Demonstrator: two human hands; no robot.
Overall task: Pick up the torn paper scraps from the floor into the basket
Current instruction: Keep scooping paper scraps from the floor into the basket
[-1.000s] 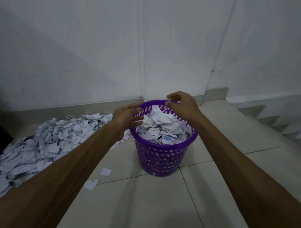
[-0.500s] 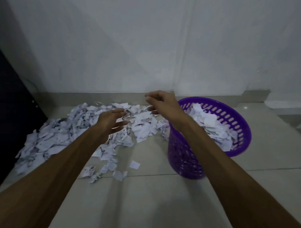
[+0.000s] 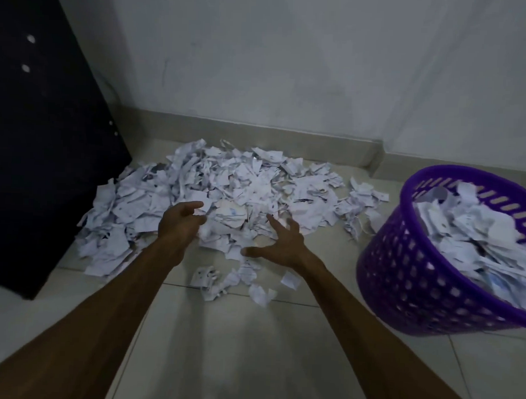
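The left hand [image 3: 180, 223] has loosely curled fingers holding nothing, and the right hand [image 3: 279, 244] has its fingers spread wide; both hang over the near edge of the pile of torn paper scraps [image 3: 241, 192] on the tiled floor [image 3: 250, 348]. To the right, well apart from the 2 hands, stands the purple basket [image 3: 408, 273], already heaped with scraps, and a dark cabinet [image 3: 40, 132] borders the pile on the left.

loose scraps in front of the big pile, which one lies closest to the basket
The small flat square scrap just below the right hand's wrist. It lies alone, nearer the purple basket than the crumpled loose ones to its left.

scraps [image 3: 241, 192]: torn paper | basket [image 3: 408, 264]: perforated plastic | floor [image 3: 221, 347]: glossy tile
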